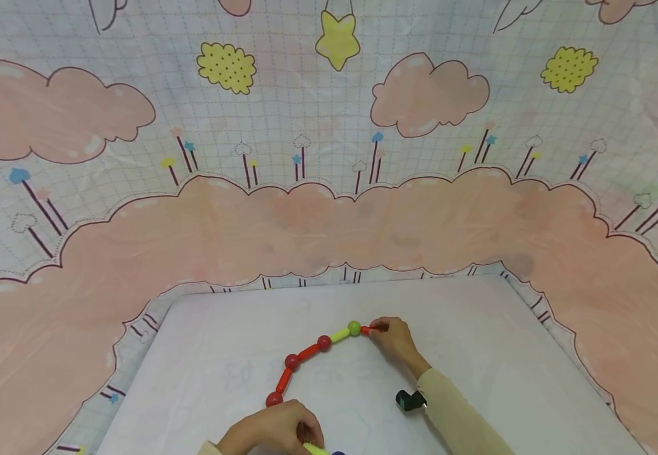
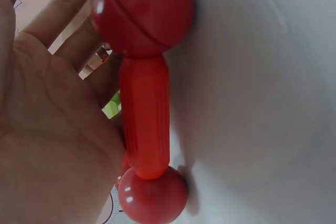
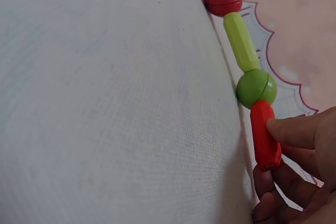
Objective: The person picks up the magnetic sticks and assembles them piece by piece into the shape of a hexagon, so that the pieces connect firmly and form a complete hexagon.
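A curved chain of toy building rods and balls lies on the white table. My right hand [image 1: 396,341] pinches the red rod [image 3: 265,136] at its far end, thumb on its side. That rod meets a green ball [image 1: 354,328], followed by a yellow-green rod [image 1: 340,335] and a red ball [image 1: 324,343]. My left hand [image 1: 280,424] is at the near end, fingers curled about a red ball [image 2: 144,11] joined by a red rod [image 2: 145,116] to another red ball [image 2: 153,195]. Past its fingertips show a yellow-green rod [image 1: 314,449] and part of a dark blue ball [image 1: 337,453].
The white table [image 1: 448,316] runs to a patterned cloth backdrop [image 1: 306,234] that rises behind and along both sides. A black device [image 1: 409,400] sits at the right wrist by the beige sleeve [image 1: 459,414].
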### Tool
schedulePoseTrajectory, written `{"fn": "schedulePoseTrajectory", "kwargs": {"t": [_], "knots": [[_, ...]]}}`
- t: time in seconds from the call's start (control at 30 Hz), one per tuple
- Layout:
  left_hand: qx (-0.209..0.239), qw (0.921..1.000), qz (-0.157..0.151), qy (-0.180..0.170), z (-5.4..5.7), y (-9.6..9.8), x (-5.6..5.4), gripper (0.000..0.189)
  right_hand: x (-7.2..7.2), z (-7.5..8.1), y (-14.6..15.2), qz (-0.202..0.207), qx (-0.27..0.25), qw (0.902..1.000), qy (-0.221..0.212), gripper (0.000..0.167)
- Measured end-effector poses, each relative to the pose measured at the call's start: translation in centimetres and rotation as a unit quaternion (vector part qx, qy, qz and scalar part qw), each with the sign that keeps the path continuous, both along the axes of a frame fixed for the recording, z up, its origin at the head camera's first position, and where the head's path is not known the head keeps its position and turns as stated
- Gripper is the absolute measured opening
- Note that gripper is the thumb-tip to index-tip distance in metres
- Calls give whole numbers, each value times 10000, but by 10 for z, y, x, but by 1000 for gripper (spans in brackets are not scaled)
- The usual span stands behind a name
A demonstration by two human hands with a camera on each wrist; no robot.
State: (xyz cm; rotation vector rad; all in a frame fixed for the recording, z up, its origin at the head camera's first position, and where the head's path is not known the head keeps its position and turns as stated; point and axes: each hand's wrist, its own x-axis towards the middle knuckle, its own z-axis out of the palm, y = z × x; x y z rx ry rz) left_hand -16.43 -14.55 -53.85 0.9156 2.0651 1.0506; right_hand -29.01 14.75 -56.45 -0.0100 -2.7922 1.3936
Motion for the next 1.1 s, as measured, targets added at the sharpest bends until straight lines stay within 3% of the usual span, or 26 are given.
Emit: {"fn": "schedulePoseTrajectory", "kwargs": {"t": [0.2,0.6,0.87,1.1], "knots": [[-206,9995,145,164,0,3,3,13,2,0,-1,5,14,10000,-31,10],[-333,9959,648,535,-5,14,-5,12,11,4,3,247,99,9989,-388,14],[-332,9882,1319,699,-9,25,-9,15,20,10,-2,421,-89,9964,-733,18],[-129,9797,1587,1219,-11,37,-12,17,26,11,-6,544,-260,9941,-898,18]]}}
